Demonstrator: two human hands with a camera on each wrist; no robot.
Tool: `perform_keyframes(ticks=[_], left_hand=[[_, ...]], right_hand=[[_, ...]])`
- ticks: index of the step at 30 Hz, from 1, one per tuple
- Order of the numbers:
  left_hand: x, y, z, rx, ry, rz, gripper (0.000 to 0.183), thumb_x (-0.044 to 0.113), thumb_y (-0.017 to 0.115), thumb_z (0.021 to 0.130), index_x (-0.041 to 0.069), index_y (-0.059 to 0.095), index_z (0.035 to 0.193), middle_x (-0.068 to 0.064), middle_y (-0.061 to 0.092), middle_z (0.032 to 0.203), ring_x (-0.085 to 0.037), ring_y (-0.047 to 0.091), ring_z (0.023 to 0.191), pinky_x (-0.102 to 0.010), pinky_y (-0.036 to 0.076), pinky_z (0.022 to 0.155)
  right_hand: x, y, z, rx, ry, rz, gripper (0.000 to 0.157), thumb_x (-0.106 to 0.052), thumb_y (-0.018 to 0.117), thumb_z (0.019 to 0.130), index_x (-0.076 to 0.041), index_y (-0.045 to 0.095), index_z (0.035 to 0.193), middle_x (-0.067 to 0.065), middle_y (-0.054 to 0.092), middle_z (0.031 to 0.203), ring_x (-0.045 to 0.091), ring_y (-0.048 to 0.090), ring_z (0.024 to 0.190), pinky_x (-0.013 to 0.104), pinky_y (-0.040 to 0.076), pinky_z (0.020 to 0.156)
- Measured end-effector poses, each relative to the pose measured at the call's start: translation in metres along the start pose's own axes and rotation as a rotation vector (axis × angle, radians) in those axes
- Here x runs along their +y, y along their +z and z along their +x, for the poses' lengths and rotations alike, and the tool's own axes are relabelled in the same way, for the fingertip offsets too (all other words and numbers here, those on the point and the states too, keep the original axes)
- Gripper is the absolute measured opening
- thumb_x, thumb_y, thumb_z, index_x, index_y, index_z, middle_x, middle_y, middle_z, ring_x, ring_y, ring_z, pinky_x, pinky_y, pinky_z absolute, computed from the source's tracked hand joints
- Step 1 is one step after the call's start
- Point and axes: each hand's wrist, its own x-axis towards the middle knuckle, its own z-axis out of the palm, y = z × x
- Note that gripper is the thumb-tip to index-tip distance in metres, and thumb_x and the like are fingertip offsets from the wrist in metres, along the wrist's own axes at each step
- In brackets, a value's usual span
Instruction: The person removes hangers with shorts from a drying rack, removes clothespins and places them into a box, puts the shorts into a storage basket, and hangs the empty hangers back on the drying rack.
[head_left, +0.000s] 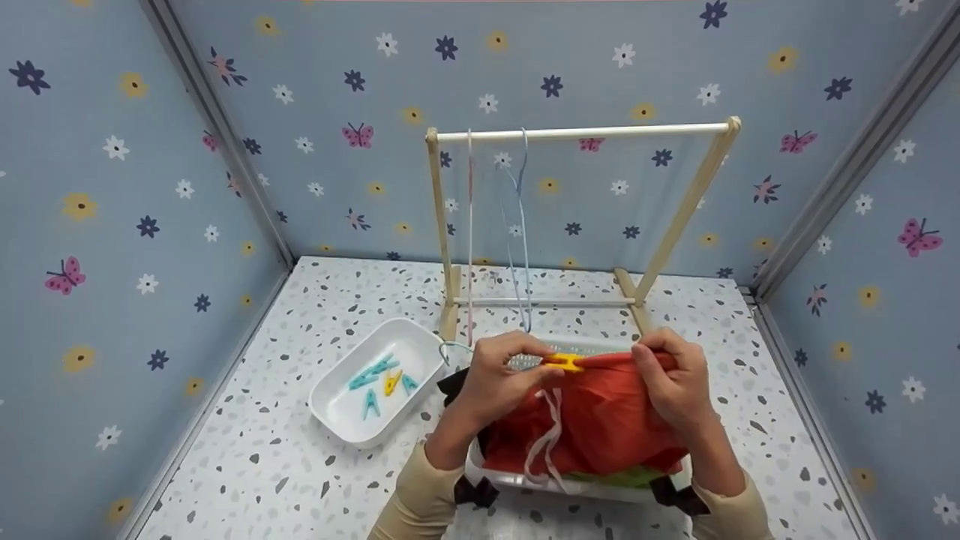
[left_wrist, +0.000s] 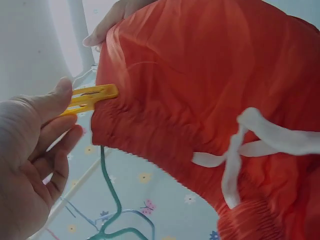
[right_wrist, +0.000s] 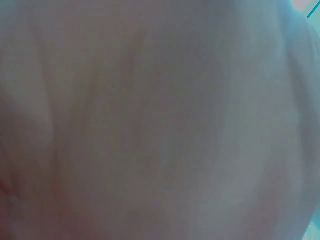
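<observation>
Red drawstring shorts (head_left: pixel 607 420) with a gathered waistband are held up in front of me. My left hand (head_left: pixel 495 382) pinches a yellow clothespin (head_left: pixel 564 363) between thumb and fingers. In the left wrist view the clothespin (left_wrist: pixel 95 95) bites the waistband's edge. My right hand (head_left: pixel 675 382) grips the shorts' top edge on the right, thumb in front. White drawstring ends (head_left: pixel 553 435) dangle from the waistband. A green hanger (left_wrist: pixel 110 192) shows behind the waistband, and its hook (head_left: pixel 453 345) sticks out left of my left hand. Blurred skin-toned surface fills the right wrist view.
A white basket (head_left: pixel 517 478) with green cloth (head_left: pixel 622 478) stands under the shorts. To the left, a white tray (head_left: pixel 330 421) holds several teal clothespins (head_left: pixel 370 403) and a yellow one (head_left: pixel 393 382). Behind is a wooden rack (head_left: pixel 585 132) with hangers (head_left: pixel 525 225) on its rod.
</observation>
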Motion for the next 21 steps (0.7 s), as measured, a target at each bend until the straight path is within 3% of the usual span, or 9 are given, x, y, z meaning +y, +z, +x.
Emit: perform_keyframes(ticks=[6, 12, 18, 21], left_hand=[[-0.001, 0.000, -0.001, 0.034, 0.016, -0.051, 0.014, -0.008, 0.072, 0.065, -0.004, 0.064, 0.076, -0.014, 0.063, 0.076, -0.020, 0.061, 0.073, -0.031, 0.049, 0.066], [0.002, -0.005, -0.001, 0.042, 0.012, -0.117, 0.015, -0.013, 0.070, 0.065, -0.006, 0.064, 0.076, -0.017, 0.063, 0.076, -0.026, 0.061, 0.072, -0.033, 0.050, 0.064], [0.004, -0.015, -0.007, 0.060, -0.034, -0.173, 0.017, -0.017, 0.068, 0.064, -0.007, 0.064, 0.077, -0.019, 0.062, 0.076, -0.027, 0.061, 0.070, -0.034, 0.050, 0.059], [0.005, -0.022, -0.010, 0.055, -0.066, -0.150, 0.017, -0.016, 0.068, 0.065, -0.007, 0.064, 0.078, -0.018, 0.062, 0.076, -0.026, 0.060, 0.071, -0.033, 0.050, 0.059]], right_hand=[[0.005, -0.001, 0.002, -0.019, -0.044, -0.029, 0.013, 0.015, 0.058, 0.072, 0.003, 0.056, 0.070, 0.001, 0.047, 0.057, 0.005, 0.036, 0.044, 0.017, 0.029, 0.038], [0.025, -0.005, -0.006, 0.015, -0.064, -0.073, 0.014, 0.011, 0.062, 0.071, -0.002, 0.059, 0.069, 0.000, 0.050, 0.058, 0.005, 0.039, 0.044, 0.015, 0.031, 0.039], [0.032, -0.006, -0.013, 0.053, -0.033, -0.085, 0.013, 0.010, 0.063, 0.072, -0.003, 0.060, 0.071, 0.000, 0.051, 0.058, 0.006, 0.041, 0.044, 0.016, 0.032, 0.039], [0.030, -0.005, -0.013, 0.070, -0.041, -0.100, 0.012, 0.009, 0.063, 0.072, -0.003, 0.060, 0.070, 0.000, 0.052, 0.058, 0.006, 0.040, 0.044, 0.017, 0.031, 0.039]])
